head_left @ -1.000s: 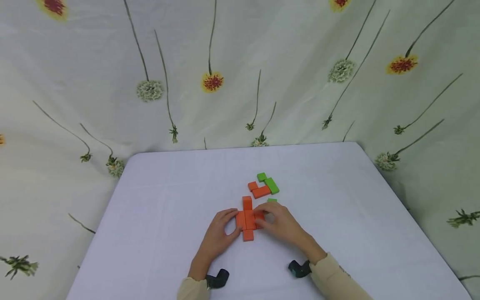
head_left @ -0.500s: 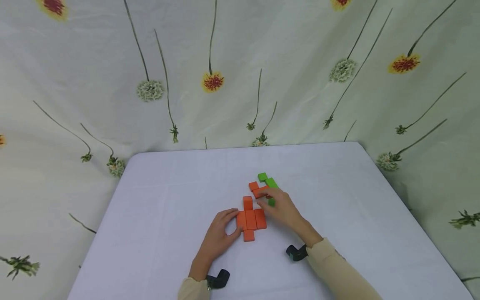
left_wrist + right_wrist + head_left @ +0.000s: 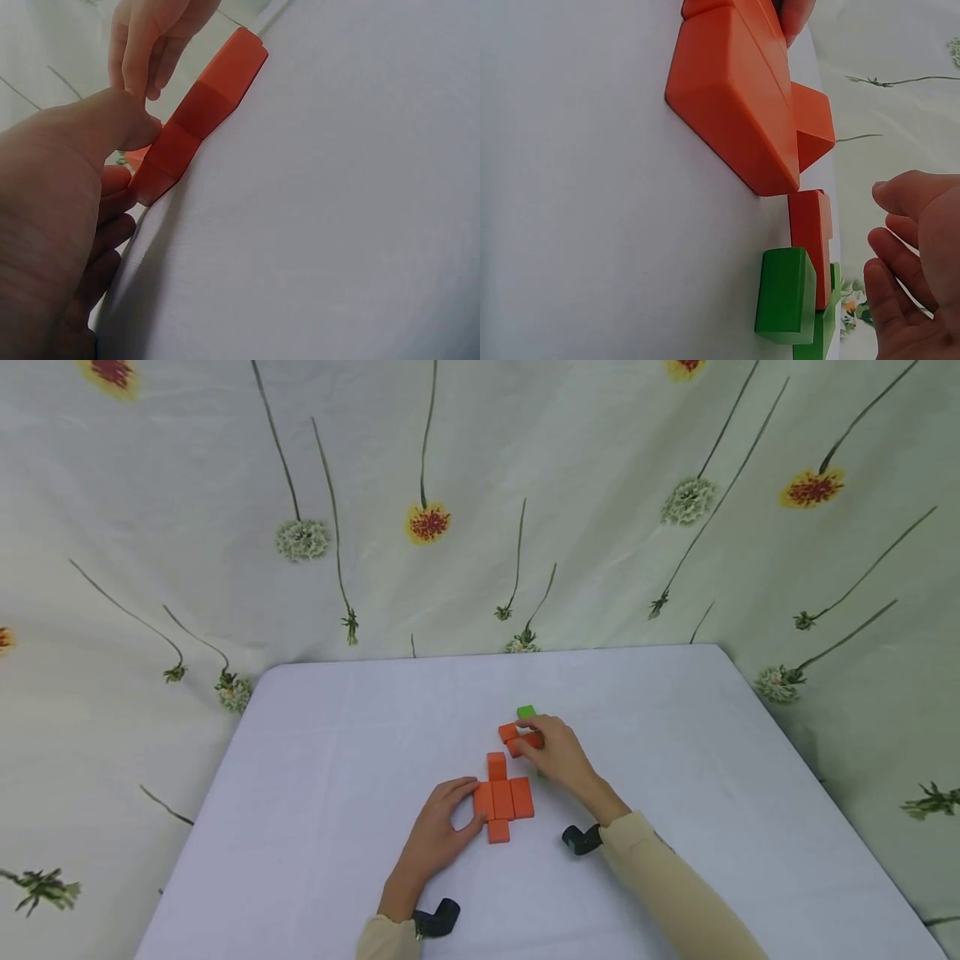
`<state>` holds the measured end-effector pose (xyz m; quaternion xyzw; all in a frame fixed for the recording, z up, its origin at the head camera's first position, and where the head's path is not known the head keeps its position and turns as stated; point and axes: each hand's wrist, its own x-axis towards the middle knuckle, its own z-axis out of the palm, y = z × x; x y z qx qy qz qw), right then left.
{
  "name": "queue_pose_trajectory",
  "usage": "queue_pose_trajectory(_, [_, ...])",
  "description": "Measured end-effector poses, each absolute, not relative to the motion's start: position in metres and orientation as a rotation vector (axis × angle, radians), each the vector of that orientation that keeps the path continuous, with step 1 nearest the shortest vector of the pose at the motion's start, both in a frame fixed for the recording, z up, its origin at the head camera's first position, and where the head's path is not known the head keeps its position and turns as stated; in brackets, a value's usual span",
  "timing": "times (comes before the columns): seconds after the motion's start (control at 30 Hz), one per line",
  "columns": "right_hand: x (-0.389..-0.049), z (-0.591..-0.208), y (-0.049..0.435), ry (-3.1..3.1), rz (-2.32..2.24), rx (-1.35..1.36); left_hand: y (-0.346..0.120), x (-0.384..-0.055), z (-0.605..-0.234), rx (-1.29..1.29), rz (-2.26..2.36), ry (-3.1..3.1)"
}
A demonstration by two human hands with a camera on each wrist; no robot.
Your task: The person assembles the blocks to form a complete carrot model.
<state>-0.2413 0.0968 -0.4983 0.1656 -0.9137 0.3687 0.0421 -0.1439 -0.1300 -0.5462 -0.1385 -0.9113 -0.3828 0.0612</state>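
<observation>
Several orange wooden blocks lie pushed together in a cross shape on the white table. My left hand (image 3: 437, 831) pinches the cross's left block (image 3: 483, 800) between thumb and fingers; in the left wrist view the thumb (image 3: 124, 124) lies against the orange blocks (image 3: 210, 94). Farther back, my right hand (image 3: 562, 758) hovers over a loose orange block (image 3: 533, 740), thumb and forefinger apart above it. In the right wrist view that hand (image 3: 922, 255) holds nothing, its fingers loosely bent beside the loose orange block (image 3: 810, 232) and a green block (image 3: 784, 296).
A small orange cube (image 3: 508, 732) and a small green block (image 3: 527, 712) lie behind the cross. Another green piece (image 3: 814, 341) is mostly hidden by the right hand in the head view. The white tabletop (image 3: 360, 735) ends at a flowered cloth backdrop (image 3: 480, 510).
My right hand has left the cross's right block and moved back toward the loose blocks. My left hand has stayed at the cross, its grip unchanged.
</observation>
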Motion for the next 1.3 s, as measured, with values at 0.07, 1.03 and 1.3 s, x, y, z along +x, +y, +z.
queue_pose_trajectory(0.07, [-0.245, -0.5, 0.095, -2.804, 1.118, 0.5, -0.13, -0.144, -0.546, -0.426, -1.151, -2.754])
queue_pose_trajectory(1.03, [-0.269, -0.51, 0.077, -2.934, 0.994, 0.5, -0.131, -0.145, -0.546, -0.463, -1.164, -2.728])
queue_pose_trajectory(1.3, [-0.269, -0.511, 0.075, -2.959, 0.983, 0.479, -0.13, -0.145, -0.547, -0.451, -1.165, -2.74])
